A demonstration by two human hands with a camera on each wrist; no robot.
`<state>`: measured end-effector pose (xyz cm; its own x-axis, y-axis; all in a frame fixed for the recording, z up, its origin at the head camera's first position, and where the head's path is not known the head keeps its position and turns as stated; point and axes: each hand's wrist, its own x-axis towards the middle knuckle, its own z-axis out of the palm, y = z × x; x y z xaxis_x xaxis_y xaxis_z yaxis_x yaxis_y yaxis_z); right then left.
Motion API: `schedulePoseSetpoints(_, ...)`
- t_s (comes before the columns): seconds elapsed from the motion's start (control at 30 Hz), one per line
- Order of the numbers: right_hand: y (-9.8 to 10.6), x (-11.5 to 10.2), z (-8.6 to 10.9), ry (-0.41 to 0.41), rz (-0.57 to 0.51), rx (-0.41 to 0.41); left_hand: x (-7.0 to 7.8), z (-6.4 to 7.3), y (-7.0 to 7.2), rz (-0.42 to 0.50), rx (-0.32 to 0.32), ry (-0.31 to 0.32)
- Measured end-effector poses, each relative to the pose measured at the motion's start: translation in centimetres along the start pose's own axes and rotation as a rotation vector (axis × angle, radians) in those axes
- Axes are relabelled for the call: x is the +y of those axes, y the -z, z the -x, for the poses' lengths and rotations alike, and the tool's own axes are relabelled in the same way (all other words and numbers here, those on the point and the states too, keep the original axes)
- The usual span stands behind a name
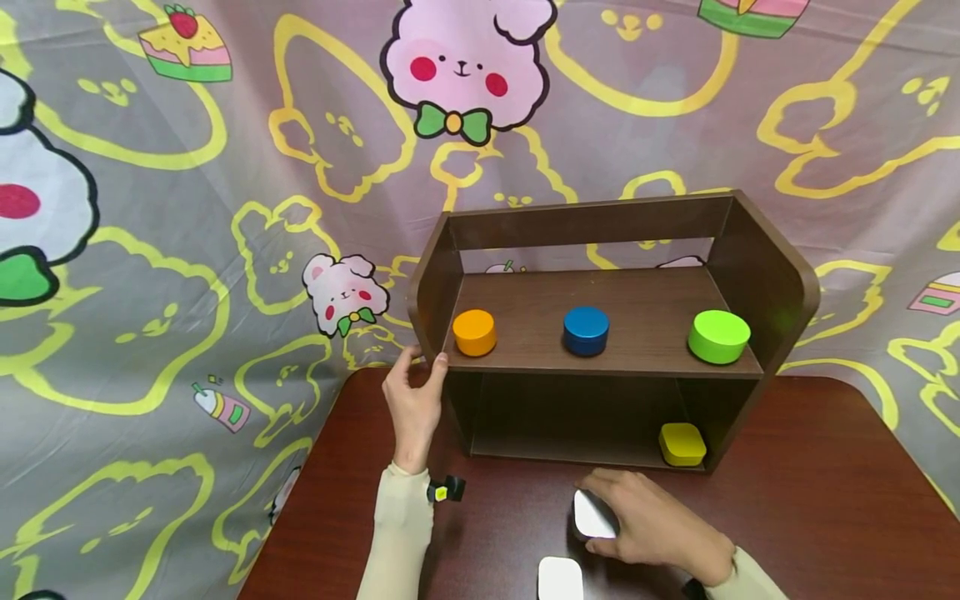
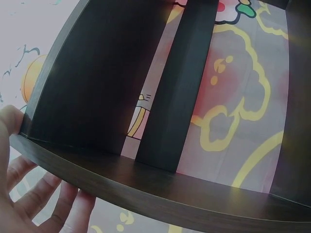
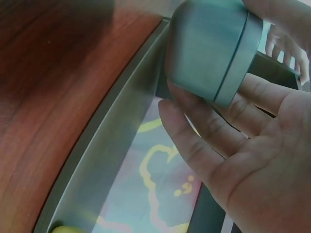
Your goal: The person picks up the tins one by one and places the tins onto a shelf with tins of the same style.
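My left hand (image 1: pixel 415 408) grips the left side panel of a dark brown two-tier shelf (image 1: pixel 600 375). In the left wrist view the thumb lies at the panel's front edge and the fingers reach along its outer face. With my right hand (image 1: pixel 648 517) I hold a rounded-square tin (image 1: pixel 594 517) with a white-looking top, in front of the shelf's lower tier. The right wrist view shows the tin (image 3: pixel 209 48) from the side, greyish with a lid seam, between thumb and fingers. A second white-topped rounded-square tin (image 1: pixel 560 578) stands on the table nearer to me.
On the upper tier stand an orange round tin (image 1: pixel 474 333), a blue round tin (image 1: pixel 586 332) and a green round tin (image 1: pixel 718 337). A yellow rounded-square tin (image 1: pixel 682 445) sits at the lower tier's right end. Patterned cloth (image 1: pixel 187 292) hangs behind the reddish-brown table (image 1: pixel 840 467).
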<state>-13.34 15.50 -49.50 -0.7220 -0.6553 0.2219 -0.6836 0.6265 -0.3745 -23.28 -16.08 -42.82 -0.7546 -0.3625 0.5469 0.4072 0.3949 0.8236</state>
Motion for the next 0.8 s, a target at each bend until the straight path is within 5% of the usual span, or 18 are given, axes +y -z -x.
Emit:
schedulePoseSetpoints(0.1, 0.3, 0.1, -0.5, -0.023, -0.016, -0.017, 0.0, 0.0, 0.0, 0.0, 0.007, -0.011)
schedulePoseSetpoints(0.33, 0.8, 0.5, -1.7, -0.045, -0.019, -0.017, 4.1, 0.6, 0.2, 0.032, 0.032, -0.009)
schedulePoseSetpoints(0.8, 0.6, 2.7, -3.5, -0.081, 0.009, 0.023, 4.0, 0.6, 0.2, 0.033, 0.037, -0.01)
